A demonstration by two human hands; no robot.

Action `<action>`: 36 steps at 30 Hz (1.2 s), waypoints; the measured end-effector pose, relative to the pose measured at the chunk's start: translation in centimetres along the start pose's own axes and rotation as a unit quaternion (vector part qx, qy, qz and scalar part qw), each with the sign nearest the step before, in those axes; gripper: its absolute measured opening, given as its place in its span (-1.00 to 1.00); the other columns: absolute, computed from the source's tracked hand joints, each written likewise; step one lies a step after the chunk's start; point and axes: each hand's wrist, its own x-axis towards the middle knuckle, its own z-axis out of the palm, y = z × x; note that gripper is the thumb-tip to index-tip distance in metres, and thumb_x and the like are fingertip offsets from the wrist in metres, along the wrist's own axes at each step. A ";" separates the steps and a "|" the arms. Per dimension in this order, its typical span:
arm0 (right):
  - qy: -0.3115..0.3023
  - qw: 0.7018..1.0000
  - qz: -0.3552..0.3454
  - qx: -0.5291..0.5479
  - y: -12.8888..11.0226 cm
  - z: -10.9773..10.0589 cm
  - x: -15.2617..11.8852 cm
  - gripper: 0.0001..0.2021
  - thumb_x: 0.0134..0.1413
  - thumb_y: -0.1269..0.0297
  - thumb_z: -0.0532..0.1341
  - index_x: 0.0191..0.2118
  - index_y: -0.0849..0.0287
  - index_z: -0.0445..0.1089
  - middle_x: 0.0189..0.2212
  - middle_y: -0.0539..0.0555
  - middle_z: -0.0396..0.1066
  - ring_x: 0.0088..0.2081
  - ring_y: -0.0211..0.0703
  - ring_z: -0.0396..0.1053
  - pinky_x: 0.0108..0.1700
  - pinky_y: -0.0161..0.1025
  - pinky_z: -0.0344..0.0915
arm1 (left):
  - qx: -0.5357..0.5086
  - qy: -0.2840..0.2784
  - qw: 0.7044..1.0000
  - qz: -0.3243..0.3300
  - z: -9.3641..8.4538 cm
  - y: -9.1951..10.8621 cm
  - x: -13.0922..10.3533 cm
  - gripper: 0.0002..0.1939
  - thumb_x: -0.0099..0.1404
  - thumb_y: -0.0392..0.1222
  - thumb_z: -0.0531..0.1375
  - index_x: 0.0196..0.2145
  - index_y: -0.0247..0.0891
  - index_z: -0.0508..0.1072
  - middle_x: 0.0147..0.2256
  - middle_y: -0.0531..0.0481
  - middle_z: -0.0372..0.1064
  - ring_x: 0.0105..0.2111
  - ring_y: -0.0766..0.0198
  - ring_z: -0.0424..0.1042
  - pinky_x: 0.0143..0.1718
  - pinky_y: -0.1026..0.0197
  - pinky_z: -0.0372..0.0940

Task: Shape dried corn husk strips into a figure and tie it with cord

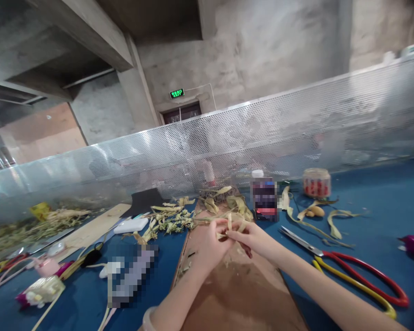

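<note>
Over the brown board, my left hand and my right hand meet, fingers curled in a pinch. Between them is a pale dried leaf strip, one end sticking up above the fingertips. The rest of the strip is partly hidden by my fingers. Just beyond my hands, more dried leaves lie on the far end of the board. To the right, scissors with red and yellow handles lie with their blades toward the board.
Left of the board are dried leaf scraps, a white case and a cable. A clear jar and curled dried leaves are on the right of the blue table. Behind runs a perforated metal screen.
</note>
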 end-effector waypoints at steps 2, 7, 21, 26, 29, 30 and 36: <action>-0.011 1.000 0.016 -0.002 0.3 -0.2 0.0 -0.69 -0.06 0.07 0.19 -0.28 0.23 0.36 -0.82 -0.20 0.07 -0.79 -0.41 0.04 -0.75 -0.46 0.11 | 0.012 0.001 1.000 0.020 0.1 0.0 -0.2 -0.58 0.05 -0.15 0.24 -0.15 -0.26 0.21 -0.27 -0.14 0.40 -0.37 0.22 0.41 -0.36 0.22 0.27; -0.014 1.000 -0.011 -0.016 0.2 -0.4 -0.1 -0.77 -0.06 0.15 0.20 -0.36 0.23 0.37 -0.73 -0.13 0.20 -0.76 -0.42 0.11 -0.73 -0.46 0.12 | 0.017 -0.021 0.998 0.054 0.2 0.3 -0.7 -0.59 0.09 -0.17 0.21 -0.13 -0.25 0.18 -0.26 -0.12 0.39 -0.42 0.29 0.38 -0.37 0.25 0.25; 0.043 0.988 -0.107 -0.101 -0.7 -0.4 -0.5 -0.87 -0.01 0.24 0.13 -0.46 0.18 0.22 -0.63 -0.10 0.27 -0.70 -0.43 0.14 -0.69 -0.46 0.08 | 0.013 -0.004 1.000 0.026 0.3 0.8 -0.1 -0.71 0.21 0.02 0.03 -0.49 -0.25 0.29 -0.55 0.04 0.29 -0.50 0.29 0.31 -0.43 0.27 0.19; 0.039 0.987 -0.130 -0.083 -1.1 -0.4 -0.6 -0.87 0.00 0.28 0.13 -0.48 0.17 0.19 -0.62 -0.10 0.28 -0.60 -0.38 0.23 -0.57 -0.44 0.16 | 0.027 -0.021 0.997 0.065 0.4 1.1 -0.5 -0.64 0.26 0.00 -0.05 -0.55 -0.25 0.31 -0.56 0.02 0.30 -0.50 0.28 0.27 -0.41 0.28 0.15; 0.026 0.988 -0.135 -0.067 -1.2 -0.4 -0.6 -0.84 0.02 0.25 0.13 -0.48 0.18 0.18 -0.61 -0.08 0.30 -0.55 -0.33 0.29 -0.50 -0.40 0.21 | 0.005 -0.024 0.997 0.068 0.5 1.6 -0.8 -0.65 0.26 -0.03 -0.04 -0.57 -0.25 0.28 -0.56 0.04 0.28 -0.49 0.29 0.26 -0.41 0.30 0.14; 0.017 0.989 -0.134 -0.058 -1.2 -0.3 -0.6 -0.84 0.03 0.24 0.13 -0.47 0.18 0.18 -0.60 -0.07 0.31 -0.54 -0.31 0.31 -0.48 -0.38 0.23 | -0.005 -0.027 0.998 0.065 0.6 1.7 -0.9 -0.66 0.27 -0.04 -0.04 -0.57 -0.25 0.28 -0.56 0.04 0.27 -0.49 0.30 0.26 -0.41 0.30 0.15; -0.001 0.990 -0.132 -0.050 -1.6 -0.1 -0.8 -0.77 0.02 0.13 0.16 -0.44 0.16 0.18 -0.59 -0.05 0.34 -0.52 -0.28 0.33 -0.44 -0.35 0.27 | -0.044 -0.021 0.997 0.060 0.9 1.7 -1.0 -0.66 0.29 -0.07 -0.07 -0.56 -0.25 0.26 -0.58 0.04 0.25 -0.50 0.30 0.25 -0.41 0.30 0.15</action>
